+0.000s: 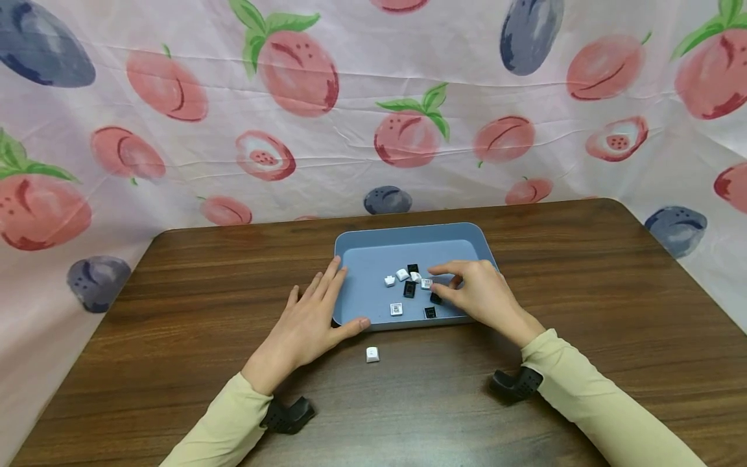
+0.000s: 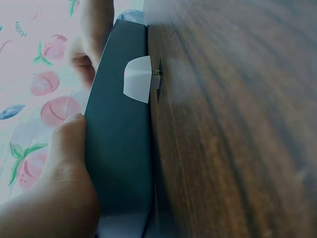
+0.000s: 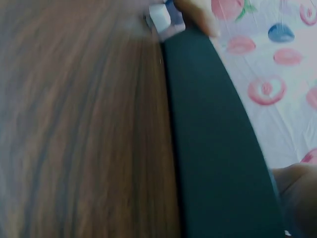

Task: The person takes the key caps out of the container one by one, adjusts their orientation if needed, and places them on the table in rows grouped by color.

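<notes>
Several white and black keycaps lie loose in a blue tray (image 1: 367, 259). My left hand (image 1: 309, 324) rests along the tray's left side, fingers spread and straight, thumb by the front rim. Over the tray's right part, my right hand (image 1: 484, 292) reaches in, thumb and index finger bent with a gap between their tips. Just left of those tips is a white keycap (image 1: 426, 284); a black keycap (image 1: 436, 298) lies under the thumb. Another white keycap (image 1: 372, 354) stands on the table before the tray, also visible as a white keycap (image 2: 137, 79) in the left wrist view.
The brown wooden table (image 1: 233, 279) carries the tray near its back edge. Behind it hangs a fruit-print cloth (image 1: 350, 155). The tray's outer wall (image 3: 213, 124) fills the middle of the right wrist view.
</notes>
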{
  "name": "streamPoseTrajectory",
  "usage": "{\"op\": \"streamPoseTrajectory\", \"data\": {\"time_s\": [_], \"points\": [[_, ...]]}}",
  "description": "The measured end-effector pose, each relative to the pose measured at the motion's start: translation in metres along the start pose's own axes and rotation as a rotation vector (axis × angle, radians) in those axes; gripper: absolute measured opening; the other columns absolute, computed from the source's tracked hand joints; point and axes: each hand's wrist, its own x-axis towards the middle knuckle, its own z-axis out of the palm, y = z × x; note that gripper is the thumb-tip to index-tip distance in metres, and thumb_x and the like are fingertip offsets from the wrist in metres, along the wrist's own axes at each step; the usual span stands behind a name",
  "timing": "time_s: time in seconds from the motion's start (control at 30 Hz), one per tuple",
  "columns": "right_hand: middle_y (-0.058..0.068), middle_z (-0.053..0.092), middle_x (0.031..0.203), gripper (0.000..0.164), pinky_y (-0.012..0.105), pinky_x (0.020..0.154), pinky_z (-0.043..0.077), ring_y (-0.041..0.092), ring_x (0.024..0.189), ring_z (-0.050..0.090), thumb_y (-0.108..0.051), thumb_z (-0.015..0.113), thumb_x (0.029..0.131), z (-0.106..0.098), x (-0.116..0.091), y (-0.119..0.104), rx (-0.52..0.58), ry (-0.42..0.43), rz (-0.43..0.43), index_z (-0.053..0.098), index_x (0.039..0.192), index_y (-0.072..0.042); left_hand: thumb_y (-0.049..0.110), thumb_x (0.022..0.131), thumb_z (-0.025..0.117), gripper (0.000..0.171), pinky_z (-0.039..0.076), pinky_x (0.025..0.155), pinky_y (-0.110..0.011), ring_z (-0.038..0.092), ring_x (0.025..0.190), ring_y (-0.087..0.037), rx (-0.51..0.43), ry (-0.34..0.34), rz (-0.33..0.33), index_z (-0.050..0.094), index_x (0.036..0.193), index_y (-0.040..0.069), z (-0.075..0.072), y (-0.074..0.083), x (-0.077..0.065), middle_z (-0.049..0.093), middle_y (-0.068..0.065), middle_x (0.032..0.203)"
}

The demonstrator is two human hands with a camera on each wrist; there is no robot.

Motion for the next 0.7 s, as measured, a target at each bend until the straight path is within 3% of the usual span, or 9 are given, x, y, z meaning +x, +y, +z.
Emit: {"op": "streamPoseTrajectory", "data": {"time_s": [0.2,0.3,0.43,0.57,0.7], "points": [[0.001,0.078,0.100,0.022,0.026,0.063,0.051,0.008,0.077,0.067,-0.017,0.080,0.089,0.0013,0.0004,0.0080,-0.010,-0.061,-0.067,0.081,0.111,-0.015,0.072,0.092,0.056,0.101,0.022,0.113,-0.075,0.028,0.152,-0.042,-0.005,0.002,0.000,0.019,0.164,0.012,0.0002,0.0005,-0.0004,0.005,-0.004,0.173],[-0.001,0.078,0.107,0.020,0.034,0.075,0.058,0.014,0.091,0.072,-0.017,0.079,0.090,0.0025,0.0007,0.0093,-0.009,-0.072,-0.108,0.081,0.111,-0.015,0.072,0.092,0.056,0.101,0.022,0.113,-0.075,0.028,0.152,-0.042,-0.007,0.005,-0.003,0.019,0.164,0.012,-0.0006,0.0005,-0.0008,0.005,-0.004,0.173],[-0.002,0.077,0.113,0.020,0.044,0.087,0.058,0.021,0.110,0.072,-0.015,0.075,0.093,0.0019,0.0003,0.0108,-0.031,-0.086,-0.132,0.081,0.112,-0.015,0.071,0.092,0.056,0.101,0.022,0.113,-0.075,0.028,0.152,-0.042,-0.012,0.006,-0.004,0.020,0.164,0.011,-0.0011,0.0006,-0.0009,0.006,-0.003,0.173],[-0.002,0.076,0.117,0.023,0.046,0.084,0.059,0.023,0.114,0.071,-0.012,0.071,0.094,0.0005,-0.0002,0.0116,-0.077,-0.105,-0.136,0.080,0.115,-0.016,0.071,0.092,0.057,0.100,0.022,0.113,-0.075,0.028,0.152,-0.041,-0.014,0.004,-0.004,0.019,0.164,0.011,-0.0011,0.0008,-0.0005,0.006,-0.003,0.173],[-0.001,0.076,0.118,0.023,0.042,0.069,0.058,0.024,0.112,0.072,-0.016,0.072,0.093,-0.0001,-0.0005,0.0118,-0.143,-0.098,-0.111,0.080,0.116,-0.018,0.071,0.092,0.057,0.100,0.022,0.113,-0.075,0.028,0.153,-0.041,-0.016,0.002,-0.003,0.019,0.164,0.012,-0.0011,0.0010,0.0000,0.006,-0.003,0.173]]}}
